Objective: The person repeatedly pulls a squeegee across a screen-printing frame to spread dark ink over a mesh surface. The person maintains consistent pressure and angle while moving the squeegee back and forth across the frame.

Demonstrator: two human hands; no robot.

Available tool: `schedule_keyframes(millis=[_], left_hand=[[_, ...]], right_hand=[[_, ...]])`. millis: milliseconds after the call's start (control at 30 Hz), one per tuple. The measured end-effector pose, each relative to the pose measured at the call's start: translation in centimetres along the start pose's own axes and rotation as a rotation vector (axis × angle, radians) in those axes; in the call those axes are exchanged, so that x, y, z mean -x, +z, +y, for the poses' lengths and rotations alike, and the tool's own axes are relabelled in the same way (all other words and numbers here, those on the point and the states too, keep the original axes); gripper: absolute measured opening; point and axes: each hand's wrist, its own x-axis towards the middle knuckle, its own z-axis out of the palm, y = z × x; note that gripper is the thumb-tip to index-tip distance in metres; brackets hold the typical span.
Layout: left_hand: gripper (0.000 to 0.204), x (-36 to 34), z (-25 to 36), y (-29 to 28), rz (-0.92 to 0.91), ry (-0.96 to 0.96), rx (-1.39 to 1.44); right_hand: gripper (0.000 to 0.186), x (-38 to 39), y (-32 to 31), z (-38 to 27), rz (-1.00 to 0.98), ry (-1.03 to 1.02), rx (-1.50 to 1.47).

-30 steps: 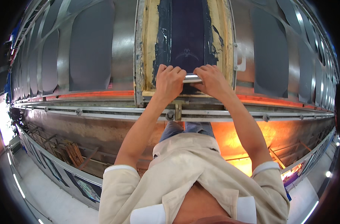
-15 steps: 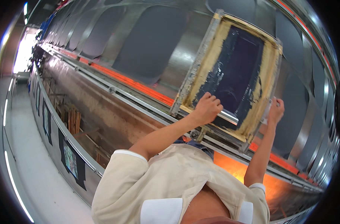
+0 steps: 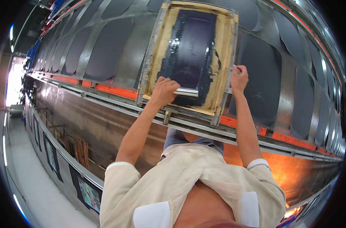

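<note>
A screen-printing frame (image 3: 227,41) with a yellowish, ink-stained rim lies before me on the long table. Dark ink (image 3: 194,41) covers its mesh, thicker and shiny along the left side. My left hand (image 3: 164,91) is closed around the left end of a squeegee (image 3: 187,92), whose silvery bar lies across the near end of the mesh. Just outside the frame's right side, my right hand (image 3: 239,78) is closed on a pale fitting at its edge, mostly hidden by the fingers. A dark grey cut panel (image 3: 258,76) lies flat right of that hand.
More dark panels (image 3: 108,49) lie in rows on the shiny metal table (image 3: 289,95). A metal rail (image 3: 196,131) and an orange-red strip (image 3: 116,91) run along the near edge. Left below are a curved barrier (image 3: 68,155) and a pale walkway (image 3: 40,190).
My view has turned, so the frame and both hands appear farther left and higher, with the frame less tilted. Both hands keep their grips, and the squeegee stays near the mesh's near end.
</note>
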Motion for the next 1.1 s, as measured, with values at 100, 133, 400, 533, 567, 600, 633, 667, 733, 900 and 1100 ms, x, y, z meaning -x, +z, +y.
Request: schedule_keyframes(millis=[100, 133, 400, 533, 567, 600, 633, 667, 733, 900, 1100], left_hand=[[0.027, 3.0, -1.0, -1.7, 0.011, -0.014, -0.017], [0.029, 4.1, -1.0, -2.1, 0.012, 0.002, -0.023], [0.036, 6.9, -0.7, -0.8, 0.073, 0.110, -0.012], [0.036, 4.2, -2.2, -0.3, 0.094, 0.098, 0.002], [0.030, 3.0, -2.9, -0.5, 0.084, 0.103, -0.030], [0.023, 1.1, -3.8, -0.5, 0.096, 0.116, -0.047], [0.017, -0.9, -4.9, -0.4, 0.108, 0.131, -0.063], [0.021, -3.2, -6.1, -0.3, 0.126, 0.146, -0.046], [0.031, -8.5, -8.8, 0.1, 0.122, 0.148, -0.033], [0.028, -24.1, -16.1, 1.7, 0.119, 0.172, -0.123], [0.025, -37.3, -20.7, 0.4, -0.126, 0.088, -0.050]], right_hand=[[0.023, 1.0, 2.1, -2.6, 0.038, 0.066, -0.026], [0.023, 1.2, 2.5, -3.2, 0.000, 0.064, -0.012], [0.022, 0.8, 2.1, -3.7, -0.059, 0.218, 0.131], [0.022, 0.8, 2.6, -3.4, -0.041, 0.196, 0.168], [0.023, 0.6, 2.4, -3.4, -0.071, 0.233, 0.165], [0.023, 0.4, 2.1, -3.5, -0.098, 0.268, 0.162], [0.023, 0.2, 1.7, -3.8, -0.168, 0.285, 0.202], [0.023, -0.2, 1.1, -4.1, -0.235, 0.300, 0.241], [0.023, -1.6, 0.3, -4.8, -0.355, 0.329, 0.324], [0.029, -7.6, 2.1, -7.2, -0.435, 0.034, 0.222], [0.042, -20.1, 11.3, -12.8, -0.470, -0.565, 0.016]])
